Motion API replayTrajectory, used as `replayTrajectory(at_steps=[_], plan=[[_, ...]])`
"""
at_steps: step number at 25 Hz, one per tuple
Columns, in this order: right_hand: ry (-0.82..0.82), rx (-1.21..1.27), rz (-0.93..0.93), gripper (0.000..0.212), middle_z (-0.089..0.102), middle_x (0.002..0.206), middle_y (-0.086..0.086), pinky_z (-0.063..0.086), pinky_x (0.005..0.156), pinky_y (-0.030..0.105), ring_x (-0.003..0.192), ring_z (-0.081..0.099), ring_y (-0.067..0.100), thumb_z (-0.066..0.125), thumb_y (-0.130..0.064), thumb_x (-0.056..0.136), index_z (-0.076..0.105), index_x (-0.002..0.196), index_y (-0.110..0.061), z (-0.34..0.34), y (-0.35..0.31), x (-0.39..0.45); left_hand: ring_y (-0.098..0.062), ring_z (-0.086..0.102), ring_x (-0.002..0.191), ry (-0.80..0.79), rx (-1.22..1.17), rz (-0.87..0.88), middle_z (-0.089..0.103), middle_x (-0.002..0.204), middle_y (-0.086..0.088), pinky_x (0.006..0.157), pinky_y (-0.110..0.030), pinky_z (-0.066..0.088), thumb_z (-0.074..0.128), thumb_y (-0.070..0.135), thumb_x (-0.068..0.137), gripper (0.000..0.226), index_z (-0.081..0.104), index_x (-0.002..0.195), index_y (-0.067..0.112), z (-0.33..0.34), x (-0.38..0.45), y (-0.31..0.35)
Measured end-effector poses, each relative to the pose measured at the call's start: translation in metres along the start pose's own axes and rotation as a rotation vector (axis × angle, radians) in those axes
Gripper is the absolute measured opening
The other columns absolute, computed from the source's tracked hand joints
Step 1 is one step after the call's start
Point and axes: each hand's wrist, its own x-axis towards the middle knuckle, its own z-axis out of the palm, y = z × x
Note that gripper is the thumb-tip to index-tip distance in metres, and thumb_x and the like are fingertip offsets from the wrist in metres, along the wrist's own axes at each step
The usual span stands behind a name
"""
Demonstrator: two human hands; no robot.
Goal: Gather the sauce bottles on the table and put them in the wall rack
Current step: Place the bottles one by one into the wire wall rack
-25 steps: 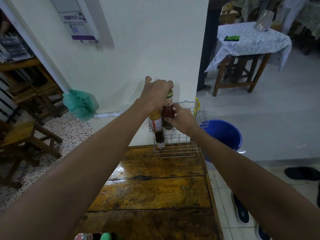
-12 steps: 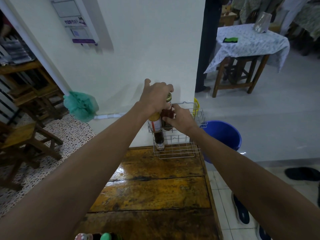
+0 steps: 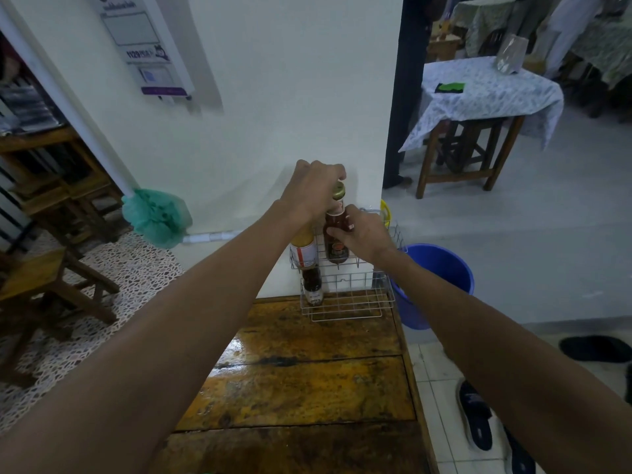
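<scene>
Unmoved, both hands grip bottles [image 3: 336, 234] whose labels stay unreadable.

Wire wall rack [image 3: 347, 304]: two bottles upper tier, small dark bottle [image 3: 312, 285] lower tier; wooden table [image 3: 307, 381] below.

Dim, flat, greenish light. Below my hands the glossy brown wooden tabletop [image 3: 307, 381] throws white glare; soft shadows fall on the wall behind; edges bow and blur.

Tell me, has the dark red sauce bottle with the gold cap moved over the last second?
Yes. The dark red sauce bottle with the gold cap has sunk a little lower into the upper tier of the wire wall rack, gripped by both hands.
</scene>
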Motion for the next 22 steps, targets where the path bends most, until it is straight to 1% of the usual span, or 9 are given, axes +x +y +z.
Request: replayTrajectory(at_steps=[2,3,5,8,11,14,17,19,22], plan=[[0.018,-0.041,0.009,0.047,0.074,0.112,0.015,0.057,0.083,0.043,0.101,0.070,0.032,0.071,-0.046,0.092,0.059,0.119,-0.008,-0.018,0.011,0.002,-0.030,0.059,0.111,0.000,-0.094,0.016,0.069,0.117,-0.008,0.097,-0.040,0.046,0.082,0.030,0.078,0.055,0.063,0.128,0.020,-0.005,0.010,0.012],[0.021,-0.061,0.019,0.048,0.074,0.113,0.015,0.055,0.081,0.038,0.102,0.070,0.032,0.071,-0.045,0.093,0.060,0.120,-0.007,-0.026,0.019,0.002,-0.030,0.060,0.111,-0.006,-0.132,0.036,0.068,0.119,-0.009,0.096,-0.041,0.048,0.083,0.028,0.077,0.055,0.065,0.128,0.018,-0.006,0.015,0.021],[0.030,-0.088,0.042,0.047,0.073,0.115,0.016,0.050,0.080,0.033,0.104,0.069,0.032,0.070,-0.042,0.095,0.060,0.122,-0.005,-0.040,0.037,-0.002,-0.030,0.061,0.111,-0.019,-0.151,0.086,0.068,0.120,-0.010,0.093,-0.038,0.049,0.084,0.027,0.075,0.056,0.066,0.128,0.017,-0.001,0.025,0.040],[0.046,-0.108,0.072,0.048,0.074,0.114,0.017,0.056,0.086,0.039,0.101,0.070,0.032,0.069,-0.043,0.095,0.061,0.122,-0.005,-0.054,0.061,-0.011,-0.030,0.062,0.111,-0.028,-0.184,0.122,0.068,0.121,-0.011,0.090,-0.035,0.047,0.082,0.025,0.078,0.055,0.065,0.130,0.017,0.012,0.034,0.066],[0.077,-0.095,0.094,0.051,0.075,0.113,0.016,0.058,0.085,0.040,0.099,0.071,0.030,0.070,-0.045,0.095,0.061,0.124,-0.005,-0.064,0.075,-0.016,-0.029,0.062,0.113,0.013,-0.316,0.126,0.067,0.123,-0.011,0.098,-0.040,0.048,0.080,0.017,0.080,0.053,0.065,0.131,0.017,0.020,0.035,0.083],[0.096,-0.090,0.093,0.050,0.076,0.112,0.014,0.059,0.083,0.040,0.097,0.072,0.027,0.069,-0.048,0.094,0.061,0.122,-0.006,-0.065,0.079,-0.020,-0.026,0.061,0.115,0.097,-0.564,0.043,0.065,0.126,-0.009,0.100,-0.039,0.049,0.079,0.010,0.080,0.056,0.062,0.133,0.017,0.042,0.028,0.091],[0.114,-0.037,0.086,0.046,0.075,0.114,0.011,0.060,0.083,0.038,0.097,0.072,0.023,0.070,-0.045,0.095,0.062,0.122,-0.008,-0.060,0.082,-0.025,-0.020,0.062,0.117,0.183,-0.770,-0.095,0.064,0.131,-0.005,0.099,-0.035,0.052,0.076,0.015,0.084,0.067,0.047,0.144,0.022,0.071,0.016,0.094],[0.129,-0.003,0.096,0.043,0.075,0.116,0.010,0.059,0.083,0.038,0.099,0.071,0.024,0.069,-0.041,0.096,0.063,0.124,-0.009,-0.058,0.082,-0.029,-0.019,0.065,0.111,0.162,-0.816,-0.141,0.067,0.126,-0.006,0.096,-0.036,0.054,0.075,0.017,0.086,0.059,0.049,0.139,0.018,0.087,0.008,0.096],[0.110,0.018,0.098,0.047,0.075,0.115,0.012,0.060,0.084,0.044,0.099,0.072,0.027,0.069,-0.040,0.095,0.061,0.131,-0.010,-0.056,0.087,-0.036,-0.021,0.067,0.111,0.135,-0.823,-0.167,0.069,0.123,-0.008,0.096,-0.044,0.056,0.075,0.017,0.086,0.048,0.055,0.129,0.015,0.104,0.000,0.097]])
